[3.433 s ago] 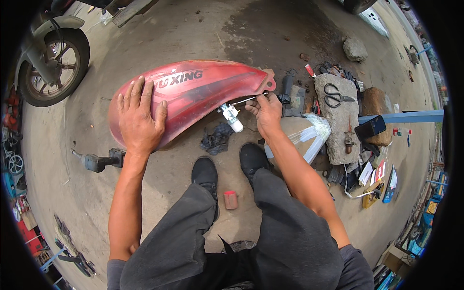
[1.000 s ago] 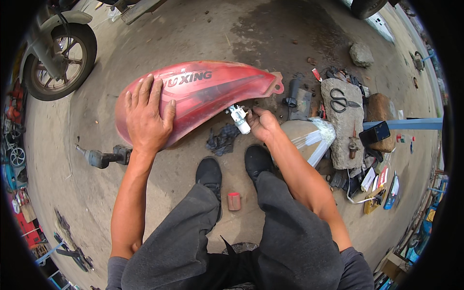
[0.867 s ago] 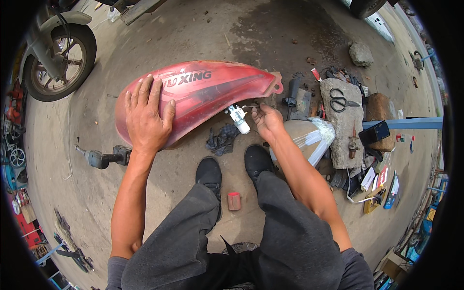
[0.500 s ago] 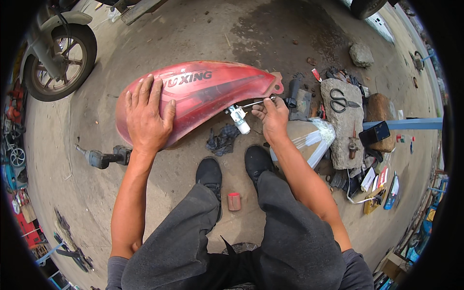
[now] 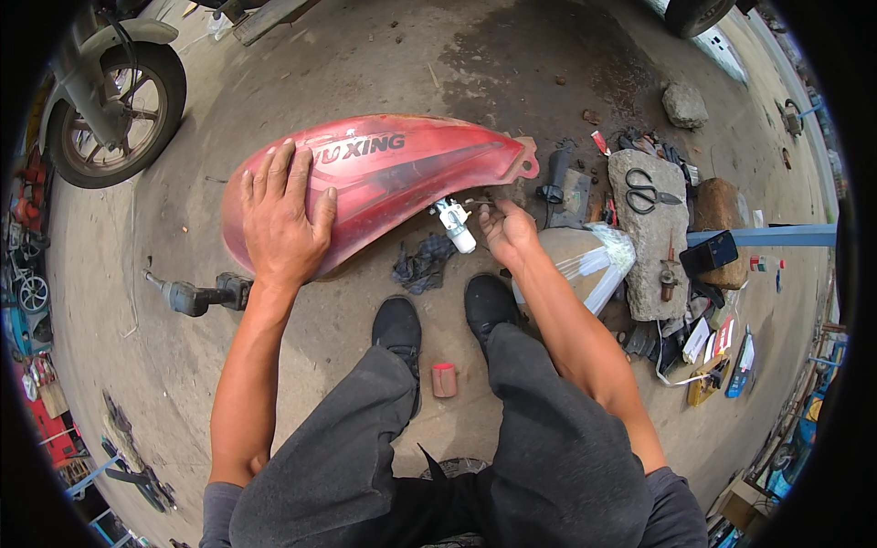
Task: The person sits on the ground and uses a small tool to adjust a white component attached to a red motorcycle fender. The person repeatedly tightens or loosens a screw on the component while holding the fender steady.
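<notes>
A red motorcycle fuel tank lies on the concrete in front of my feet. My left hand rests flat on its left end, fingers spread, holding nothing. A white fuel valve sticks out of the tank's near edge. My right hand is just right of that valve, at the tank's lower edge. Its fingertips pinch a thin metal piece that I cannot make out clearly.
A dark rag lies under the valve and a small red can sits between my shoes. A power tool lies to the left and a motorcycle wheel stands far left. Right: a wrapped sack, a stone slab with scissors, scattered tools.
My right hand has shifted slightly up and right, from below the valve to the tank's edge beside it. The left hand and the tank have stayed put.
</notes>
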A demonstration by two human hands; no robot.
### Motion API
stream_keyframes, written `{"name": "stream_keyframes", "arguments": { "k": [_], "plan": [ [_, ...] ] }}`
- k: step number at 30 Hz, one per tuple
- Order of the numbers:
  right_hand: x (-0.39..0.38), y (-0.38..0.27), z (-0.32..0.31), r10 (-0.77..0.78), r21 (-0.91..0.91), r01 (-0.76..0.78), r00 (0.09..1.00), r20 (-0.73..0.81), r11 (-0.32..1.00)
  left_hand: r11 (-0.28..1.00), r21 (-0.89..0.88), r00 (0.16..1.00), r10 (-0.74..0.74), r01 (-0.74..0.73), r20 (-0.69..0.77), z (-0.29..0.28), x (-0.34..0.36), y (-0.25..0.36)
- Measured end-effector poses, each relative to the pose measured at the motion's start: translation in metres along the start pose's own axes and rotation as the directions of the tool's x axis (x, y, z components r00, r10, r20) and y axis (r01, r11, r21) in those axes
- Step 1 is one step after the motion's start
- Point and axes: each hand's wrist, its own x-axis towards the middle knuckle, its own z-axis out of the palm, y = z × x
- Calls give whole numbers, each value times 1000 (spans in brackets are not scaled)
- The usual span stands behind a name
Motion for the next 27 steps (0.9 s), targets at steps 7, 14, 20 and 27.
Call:
{"name": "stream_keyframes", "arguments": {
  "k": [7,14,20,27],
  "plan": [
    [-38,-16,34,-340,-248,363,931,132,898,1000,2,1000,-6,6,19,-1,0,1],
    [-40,-16,35,-356,-251,381,924,142,890,1000,3,1000,-5,5,2,0,0,0],
    [-40,-17,37,-373,-250,402,915,155,881,1000,5,1000,-4,4,6,0,0,1],
    [-56,-12,44,-474,-306,498,867,154,812,1000,-2,1000,-7,7,10,0,0,0]
  ]
}}
